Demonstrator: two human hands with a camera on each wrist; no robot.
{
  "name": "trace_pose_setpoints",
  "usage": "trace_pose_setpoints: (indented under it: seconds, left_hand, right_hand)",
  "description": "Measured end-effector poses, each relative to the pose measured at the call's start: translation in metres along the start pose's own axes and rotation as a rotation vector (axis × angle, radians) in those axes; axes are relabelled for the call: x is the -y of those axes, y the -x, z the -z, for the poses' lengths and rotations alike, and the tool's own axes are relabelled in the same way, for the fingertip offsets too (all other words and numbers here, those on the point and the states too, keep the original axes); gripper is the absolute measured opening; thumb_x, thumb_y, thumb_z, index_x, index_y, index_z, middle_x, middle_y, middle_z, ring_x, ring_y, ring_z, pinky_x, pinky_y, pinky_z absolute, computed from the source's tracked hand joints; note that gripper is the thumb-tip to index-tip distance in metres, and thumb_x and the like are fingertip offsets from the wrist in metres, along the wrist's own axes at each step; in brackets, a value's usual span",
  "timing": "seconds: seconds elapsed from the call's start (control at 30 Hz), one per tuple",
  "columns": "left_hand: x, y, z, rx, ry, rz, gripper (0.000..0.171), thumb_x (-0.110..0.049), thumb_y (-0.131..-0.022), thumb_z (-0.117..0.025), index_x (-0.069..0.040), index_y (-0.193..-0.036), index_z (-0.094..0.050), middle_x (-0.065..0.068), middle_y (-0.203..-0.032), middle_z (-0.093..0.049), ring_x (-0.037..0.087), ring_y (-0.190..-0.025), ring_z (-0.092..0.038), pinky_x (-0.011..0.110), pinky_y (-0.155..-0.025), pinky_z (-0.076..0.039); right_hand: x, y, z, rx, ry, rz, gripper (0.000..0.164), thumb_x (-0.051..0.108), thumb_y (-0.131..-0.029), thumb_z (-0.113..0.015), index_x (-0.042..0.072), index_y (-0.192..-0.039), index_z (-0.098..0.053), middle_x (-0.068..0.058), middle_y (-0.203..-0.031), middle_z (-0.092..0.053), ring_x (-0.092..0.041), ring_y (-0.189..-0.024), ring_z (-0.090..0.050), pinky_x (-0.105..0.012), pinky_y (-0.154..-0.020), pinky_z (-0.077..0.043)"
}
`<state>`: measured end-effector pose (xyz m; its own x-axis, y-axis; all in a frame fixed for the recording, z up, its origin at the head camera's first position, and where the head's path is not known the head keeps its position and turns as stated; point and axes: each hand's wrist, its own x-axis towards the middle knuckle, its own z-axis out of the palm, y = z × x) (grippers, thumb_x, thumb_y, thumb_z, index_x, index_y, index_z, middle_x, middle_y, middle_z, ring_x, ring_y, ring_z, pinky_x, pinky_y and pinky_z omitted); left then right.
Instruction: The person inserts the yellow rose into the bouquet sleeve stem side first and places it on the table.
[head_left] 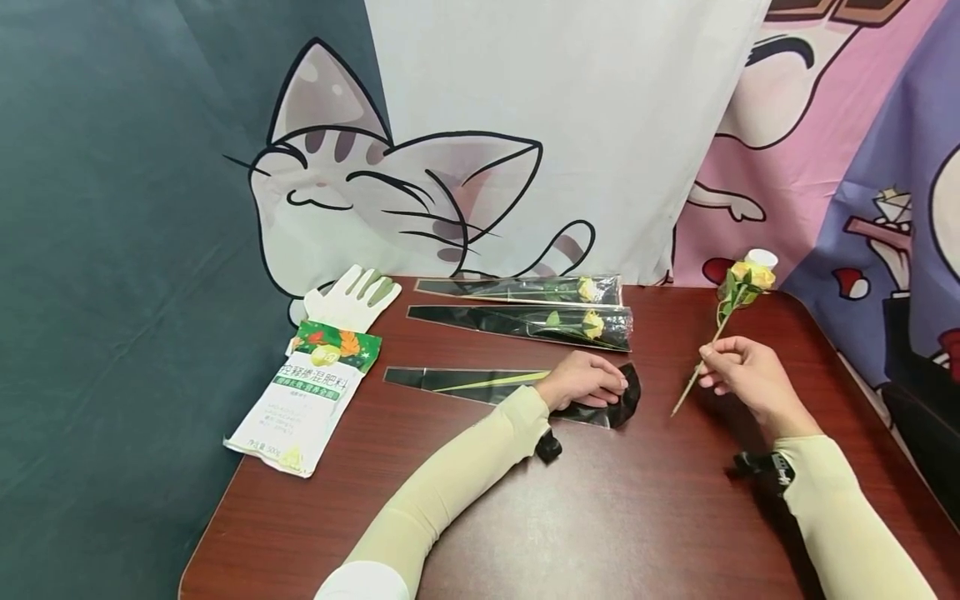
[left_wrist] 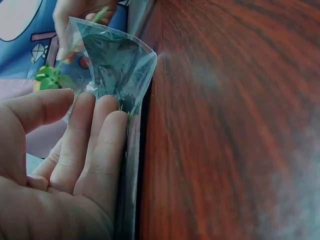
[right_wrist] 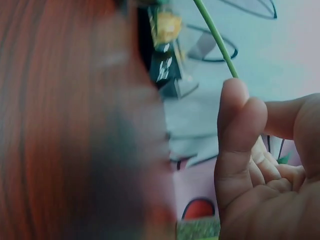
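My right hand (head_left: 750,379) pinches the stem of a yellow rose (head_left: 752,275) between thumb and forefinger. The rose tilts over the table's right side, bloom up and away, cut end low. In the right wrist view the green stem (right_wrist: 215,37) runs out from the fingertips. My left hand (head_left: 585,381) holds the wide end of a black and clear flower sleeve (head_left: 480,383) lying on the table. The left wrist view has the sleeve's mouth (left_wrist: 122,65) gaping, with the fingertips at its film. A yellow-green strip shows along this sleeve.
Two sleeves, each with a yellow rose, lie farther back: a rear sleeve (head_left: 517,289) and a nearer sleeve (head_left: 517,323). At the left are a white fertilizer bag (head_left: 300,408) and a white glove (head_left: 348,304). A round white thing (head_left: 762,257) stands behind the held rose.
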<state>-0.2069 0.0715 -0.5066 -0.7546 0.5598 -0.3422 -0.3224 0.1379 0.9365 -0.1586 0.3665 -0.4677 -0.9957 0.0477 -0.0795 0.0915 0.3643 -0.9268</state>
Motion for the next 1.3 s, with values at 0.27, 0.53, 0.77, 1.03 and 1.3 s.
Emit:
trace_pose_setpoints:
  seconds: [0.27, 0.53, 0.77, 1.03, 1.3]
  left_hand:
    - [-0.002, 0.001, 0.000, -0.015, -0.013, 0.007, 0.008, -0.011, -0.091, -0.083, -0.013, -0.098, -0.082, 0.003, -0.087, -0.081, 0.016, -0.076, -0.077, 0.030, -0.067, -0.067]
    - [-0.003, 0.002, 0.002, -0.025, -0.008, 0.023, 0.008, -0.013, -0.091, -0.083, -0.014, -0.099, -0.083, 0.003, -0.089, -0.081, 0.018, -0.081, -0.079, 0.028, -0.067, -0.067]
    - [-0.002, 0.000, 0.003, -0.011, 0.042, 0.055, 0.009, -0.013, -0.091, -0.082, -0.013, -0.101, -0.083, 0.003, -0.091, -0.081, 0.017, -0.079, -0.078, 0.030, -0.069, -0.067]
    - [-0.005, -0.003, 0.002, -0.016, 0.119, 0.056, 0.011, -0.008, -0.093, -0.078, -0.010, -0.103, -0.083, 0.002, -0.088, -0.079, 0.015, -0.072, -0.075, 0.030, -0.067, -0.067]
    - [-0.013, -0.006, -0.007, -0.053, 0.178, 0.011, 0.014, -0.004, -0.093, -0.077, -0.007, -0.105, -0.083, 0.007, -0.089, -0.081, 0.015, -0.073, -0.077, 0.029, -0.067, -0.067]
  right_hand:
    - [0.021, -0.006, -0.021, -0.019, -0.129, 0.040, 0.023, 0.022, -0.107, -0.066, 0.003, -0.112, -0.055, 0.008, -0.076, -0.077, -0.008, -0.062, -0.074, -0.025, -0.052, -0.059]
    - [0.022, -0.014, -0.041, -0.037, -0.140, 0.044, 0.024, 0.024, -0.107, -0.066, 0.005, -0.111, -0.052, 0.009, -0.076, -0.078, -0.007, -0.061, -0.074, -0.025, -0.051, -0.060]
    - [0.011, -0.012, -0.052, -0.053, -0.099, 0.042, 0.024, 0.026, -0.108, -0.065, 0.006, -0.110, -0.051, 0.013, -0.077, -0.077, -0.006, -0.063, -0.074, -0.026, -0.052, -0.060]
    - [0.008, -0.008, -0.062, -0.053, -0.094, 0.064, 0.026, 0.027, -0.108, -0.065, 0.005, -0.108, -0.051, 0.013, -0.077, -0.077, -0.006, -0.063, -0.074, -0.026, -0.052, -0.061]
    - [0.006, -0.006, -0.072, -0.053, -0.107, 0.078, 0.025, 0.025, -0.108, -0.065, 0.004, -0.107, -0.052, 0.013, -0.079, -0.078, -0.006, -0.064, -0.074, -0.027, -0.052, -0.061]
